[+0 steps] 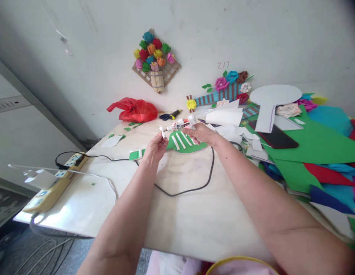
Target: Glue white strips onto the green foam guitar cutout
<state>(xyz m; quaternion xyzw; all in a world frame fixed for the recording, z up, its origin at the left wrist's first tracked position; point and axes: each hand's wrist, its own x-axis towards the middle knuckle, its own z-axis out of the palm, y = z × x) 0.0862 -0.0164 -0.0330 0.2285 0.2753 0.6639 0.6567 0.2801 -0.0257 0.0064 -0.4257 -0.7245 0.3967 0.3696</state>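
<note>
My left hand is closed, pinching a small white strip that stands up from its fingertips. To its right, my right hand is wrapped round a white tube-like piece whose end points up and left; its exact kind is unclear. Beneath and between both hands lies a green guitar-shaped cutout with several white strips across its body. Its narrow neck runs left behind my left hand to a green end piece with dark dots. My right hand hides part of the cutout's upper edge.
A black cable loops across the table to a power strip at the left. Behind stand a red plastic bag and pliers. At right are a phone, a white card cutout and heaped coloured paper.
</note>
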